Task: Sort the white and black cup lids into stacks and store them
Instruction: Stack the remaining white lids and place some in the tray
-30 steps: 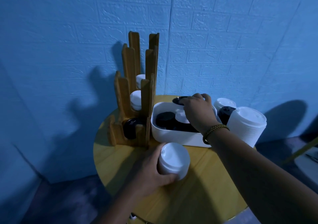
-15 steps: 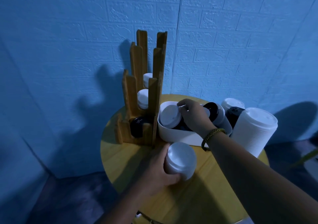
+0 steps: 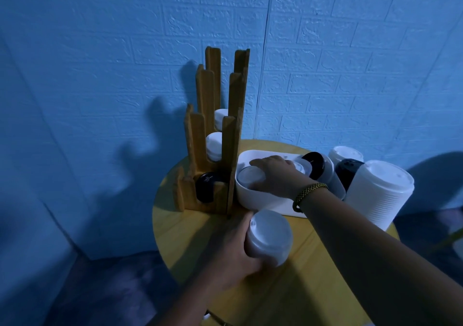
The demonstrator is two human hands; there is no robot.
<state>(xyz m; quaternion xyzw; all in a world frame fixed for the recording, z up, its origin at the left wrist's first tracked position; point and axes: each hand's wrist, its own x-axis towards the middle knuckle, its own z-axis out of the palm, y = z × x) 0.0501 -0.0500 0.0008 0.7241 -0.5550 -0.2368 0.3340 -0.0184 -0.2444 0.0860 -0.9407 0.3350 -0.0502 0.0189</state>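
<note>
Yellow wood, round table (image 3: 175,225) against a blue brick-pattern wall (image 3: 350,75). Wooden rack (image 3: 233,125), upright at the table's left rear, three stepped slots: black lids (image 3: 206,186) in the lowest, nearest slot; white lids (image 3: 214,146) in the middle slot; more white lids (image 3: 221,118) in the tallest, farthest slot. White bin (image 3: 263,202) just right of the rack, touching or nearly touching it. Right hand (image 3: 275,177), bracelet (image 3: 309,192) at the wrist, reaches palm down into the bin, fingers spread over a white lid (image 3: 249,180) at the bin's left end; whether it grips that lid cannot be told. Left hand (image 3: 230,250) at the table's front, fingers and thumb curled round a short white stack (image 3: 269,236) held just in front of the bin. Right of the bin: a black-topped stack (image 3: 318,166), tilted; a tall white stack (image 3: 375,195) at the table's right edge; behind these, a black stack (image 3: 347,172) and a further white-topped stack (image 3: 345,154).
</note>
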